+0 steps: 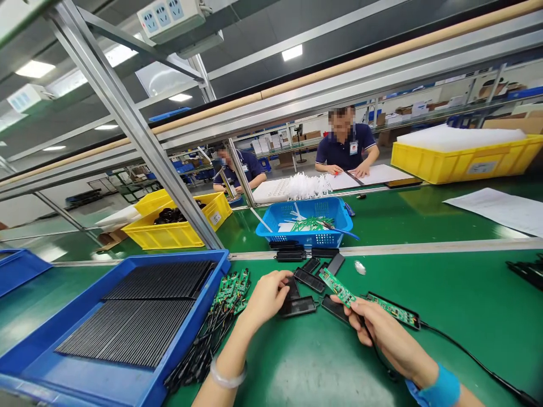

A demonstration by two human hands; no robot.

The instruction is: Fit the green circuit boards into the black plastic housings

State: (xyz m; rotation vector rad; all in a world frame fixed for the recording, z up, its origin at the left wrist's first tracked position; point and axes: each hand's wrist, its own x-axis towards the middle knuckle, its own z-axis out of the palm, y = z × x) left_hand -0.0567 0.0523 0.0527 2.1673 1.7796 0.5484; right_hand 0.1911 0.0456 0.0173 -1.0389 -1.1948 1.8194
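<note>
Circuit board [337, 286] sits in my right hand [377, 328], pinched near its lower end, raised above the tabletop [309, 362]. My left hand [268, 293] curls at a black casing [292, 289]; whether it grips, I cannot tell. Pinching too hard could damage the board; the hanging cable [391, 373] could snag, pulling it askew.

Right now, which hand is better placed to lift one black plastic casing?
Probably the left hand: it is at the black plastic casings, while the right hand holds a green circuit board.
</note>
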